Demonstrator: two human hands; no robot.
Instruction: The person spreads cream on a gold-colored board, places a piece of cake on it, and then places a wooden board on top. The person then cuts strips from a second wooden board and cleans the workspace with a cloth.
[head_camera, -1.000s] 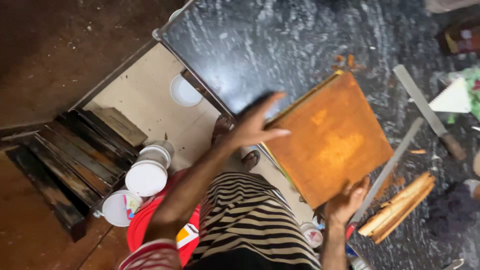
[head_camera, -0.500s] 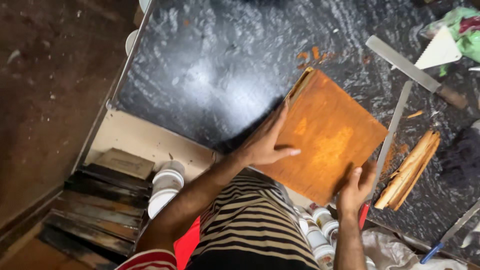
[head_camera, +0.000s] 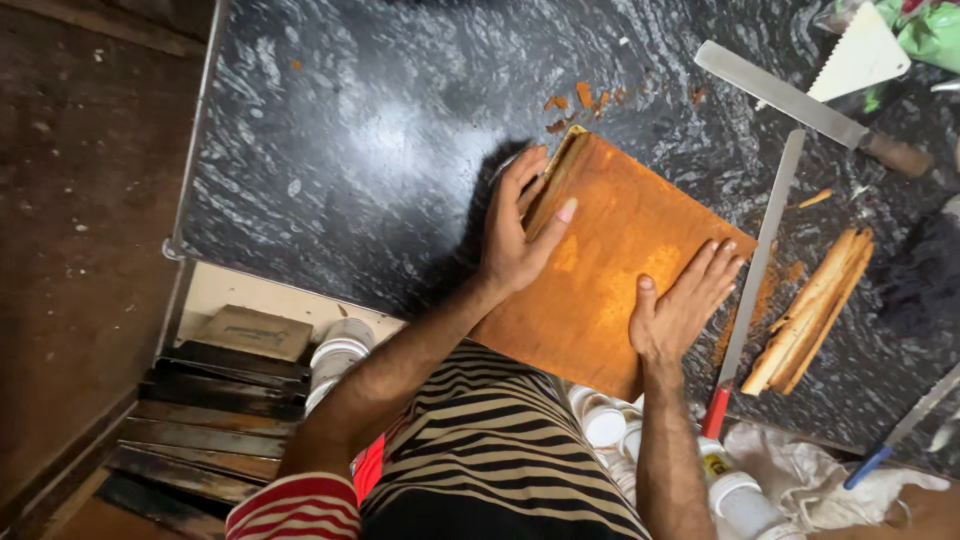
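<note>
A square orange-brown slab of cake (head_camera: 610, 250) lies on the dark marbled counter (head_camera: 350, 140). My left hand (head_camera: 515, 225) grips its left edge, fingers curled over the side. Flat on the slab's right corner rests my right hand (head_camera: 685, 305), fingers spread. Both hands touch the slab.
A long red-handled blade (head_camera: 757, 280) lies right of the slab, beside trimmed crust strips (head_camera: 812, 310). A wooden-handled knife (head_camera: 800, 105) and a white toothed scraper (head_camera: 860, 55) sit at the back right. Crumbs (head_camera: 575, 105) lie behind the slab. White tubs (head_camera: 335, 355) and dark trays (head_camera: 210, 410) are below the counter.
The slab has come down from a raised, tilted hold onto the counter. My right hand has shifted from its lower edge onto its top; the view has moved over the counter.
</note>
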